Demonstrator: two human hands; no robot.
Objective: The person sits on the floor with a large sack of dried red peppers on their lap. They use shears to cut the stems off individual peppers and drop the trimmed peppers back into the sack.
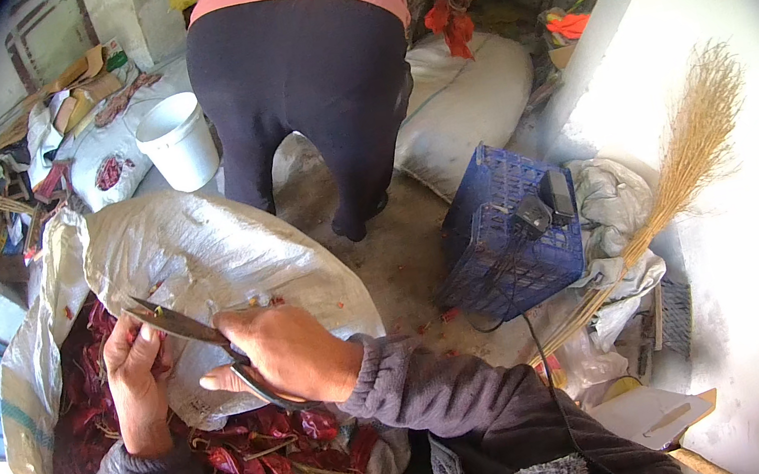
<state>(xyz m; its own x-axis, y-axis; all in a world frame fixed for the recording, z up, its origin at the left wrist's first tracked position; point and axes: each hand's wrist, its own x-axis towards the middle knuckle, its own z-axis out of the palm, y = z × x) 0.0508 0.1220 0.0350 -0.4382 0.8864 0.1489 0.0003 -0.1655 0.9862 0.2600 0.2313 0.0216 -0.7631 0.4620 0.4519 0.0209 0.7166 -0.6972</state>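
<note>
My right hand [283, 350] is closed round the handles of dark metal scissors [179, 323], whose blades point up and left. The blade tips reach the fingertips of my left hand [133, 367]. That hand is pinched closed on a dried red chili pepper [162, 361], mostly hidden by the fingers. Both hands are above a large white woven sack [228, 238] with its mouth spread wide. Dark red dried chilies [84, 431] lie inside it on the left. More chilies with pale stems [258, 467] fill a sack opening close to my lap, below my hands.
A person in a pink top and dark trousers [299, 68] bends over ahead. Beyond the sack are a white bucket [177, 143] and a full white sack [468, 105]. To the right stand a blue plastic crate [503, 246], a cable [547, 370] and a straw broom [667, 196] against the wall.
</note>
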